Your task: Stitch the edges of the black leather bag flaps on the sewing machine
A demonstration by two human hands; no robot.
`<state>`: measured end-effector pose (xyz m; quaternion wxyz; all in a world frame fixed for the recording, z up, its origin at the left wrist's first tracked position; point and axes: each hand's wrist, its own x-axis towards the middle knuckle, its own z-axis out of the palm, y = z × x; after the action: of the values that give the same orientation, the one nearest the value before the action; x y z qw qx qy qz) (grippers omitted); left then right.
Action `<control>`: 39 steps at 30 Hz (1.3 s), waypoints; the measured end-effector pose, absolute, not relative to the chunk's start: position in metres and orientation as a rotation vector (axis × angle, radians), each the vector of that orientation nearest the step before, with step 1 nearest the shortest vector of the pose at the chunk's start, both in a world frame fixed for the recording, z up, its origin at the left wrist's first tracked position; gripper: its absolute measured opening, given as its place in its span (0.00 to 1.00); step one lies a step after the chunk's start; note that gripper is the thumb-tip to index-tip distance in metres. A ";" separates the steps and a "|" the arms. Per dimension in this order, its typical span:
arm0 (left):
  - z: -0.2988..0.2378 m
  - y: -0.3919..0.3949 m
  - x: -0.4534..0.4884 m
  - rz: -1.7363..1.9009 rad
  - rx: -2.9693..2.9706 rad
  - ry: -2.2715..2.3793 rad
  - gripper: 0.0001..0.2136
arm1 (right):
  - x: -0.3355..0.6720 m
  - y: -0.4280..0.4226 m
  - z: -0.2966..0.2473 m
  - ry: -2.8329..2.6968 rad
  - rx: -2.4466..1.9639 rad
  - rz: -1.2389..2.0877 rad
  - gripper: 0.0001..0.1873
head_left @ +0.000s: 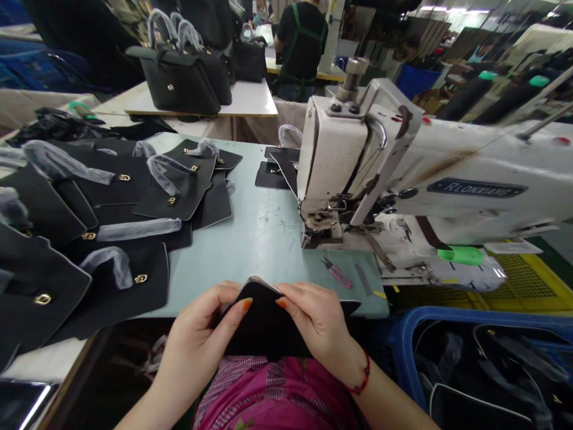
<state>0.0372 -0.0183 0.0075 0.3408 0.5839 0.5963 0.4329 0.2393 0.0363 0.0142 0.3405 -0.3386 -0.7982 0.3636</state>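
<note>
A black bag panel [264,331] with a pale edge is held between my two hands, over my lap at the front edge of the table. My left hand [208,325] pinches its upper left edge between thumb and fingers. On the upper right edge, my right hand [316,316] has the same kind of pinch. Just beyond the right hand, thread snips [338,275] with pink handles lie on the table. A white sewing machine [342,167] stands ahead and to the right, its needle area partly hidden by its own parts.
Several black bag panels [183,185] with wrapped handles and gold buckles cover the table's left side. Finished black handbags [179,77] stand on a board behind. A blue crate [405,346] of black pieces sits at lower right. A person [302,45] stands in the background.
</note>
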 end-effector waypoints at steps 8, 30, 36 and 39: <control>0.011 -0.017 0.044 1.151 1.562 1.539 0.03 | 0.234 0.036 0.015 -2.036 -0.899 0.895 0.14; 0.016 -0.016 0.050 1.108 1.753 1.432 0.04 | 0.216 0.039 0.028 -1.732 -0.879 1.206 0.09; 0.016 -0.014 0.051 1.106 1.781 1.431 0.04 | 0.215 0.037 0.027 -1.714 -0.873 1.204 0.08; 0.017 -0.014 0.052 1.117 1.804 1.445 0.04 | 0.215 0.037 0.028 -1.721 -0.865 1.195 0.08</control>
<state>0.0516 -0.0144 0.0174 0.2834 0.6738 0.5400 0.4173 0.2148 0.0368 0.0278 0.4236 -0.3458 -0.6877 0.4776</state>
